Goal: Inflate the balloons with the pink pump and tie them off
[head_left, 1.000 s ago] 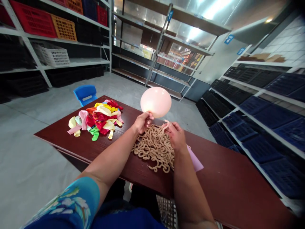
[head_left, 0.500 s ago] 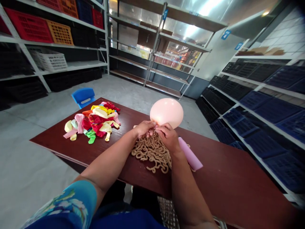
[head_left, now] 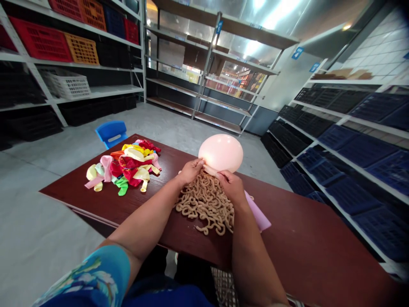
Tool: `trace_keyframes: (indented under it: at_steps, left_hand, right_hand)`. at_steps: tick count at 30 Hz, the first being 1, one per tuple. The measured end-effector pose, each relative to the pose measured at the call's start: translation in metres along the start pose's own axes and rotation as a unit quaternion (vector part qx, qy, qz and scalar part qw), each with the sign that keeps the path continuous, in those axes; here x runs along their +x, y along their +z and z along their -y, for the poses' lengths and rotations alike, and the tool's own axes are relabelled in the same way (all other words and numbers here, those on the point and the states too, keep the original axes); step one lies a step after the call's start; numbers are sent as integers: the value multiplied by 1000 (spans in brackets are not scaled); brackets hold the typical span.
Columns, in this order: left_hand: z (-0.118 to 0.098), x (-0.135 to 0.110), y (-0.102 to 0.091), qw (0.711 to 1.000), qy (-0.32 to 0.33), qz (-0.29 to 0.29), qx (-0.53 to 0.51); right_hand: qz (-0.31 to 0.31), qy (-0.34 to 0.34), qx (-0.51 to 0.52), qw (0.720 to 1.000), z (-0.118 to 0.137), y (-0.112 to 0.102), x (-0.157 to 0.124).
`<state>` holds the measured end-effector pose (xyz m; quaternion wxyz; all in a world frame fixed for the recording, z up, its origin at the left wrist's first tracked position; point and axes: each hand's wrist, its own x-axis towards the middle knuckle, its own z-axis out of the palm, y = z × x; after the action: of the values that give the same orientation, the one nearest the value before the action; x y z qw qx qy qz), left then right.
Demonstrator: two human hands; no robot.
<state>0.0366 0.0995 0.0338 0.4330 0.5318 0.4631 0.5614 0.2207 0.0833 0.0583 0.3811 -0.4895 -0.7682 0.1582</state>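
Observation:
A pale pink inflated balloon (head_left: 220, 152) sits just above the dark wooden table (head_left: 297, 238). My left hand (head_left: 189, 170) pinches the balloon at its lower left side. My right hand (head_left: 230, 186) is closed on the balloon's stretched neck, just below it. Under both hands lies a heap of tan curly clips (head_left: 206, 201). A pink cylinder (head_left: 258, 214) lies on the table behind my right wrist. A pile of flat, coloured balloons (head_left: 126, 164) rests at the table's left end.
A small blue chair (head_left: 111, 132) stands on the grey floor beyond the table. Metal shelving with red, orange and white crates (head_left: 65, 83) lines the left. Racks of dark blue and black bins (head_left: 351, 147) run along the right.
The balloon came down from in front of me to just above the clip heap. My right hand moved up to its neck and now pulls the neck out from the left hand.

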Motion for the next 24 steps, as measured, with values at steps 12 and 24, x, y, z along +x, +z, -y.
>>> trace_keyframes:
  at_steps: [12,24]
  left_hand:
    - [16,1,19,963,-19,14,-269]
    - [-17,-8,6,875,-94,99,-465]
  right_hand:
    - [118,-154,134,972,101,21,74]
    - [-52,36,170,983,32,42,3]
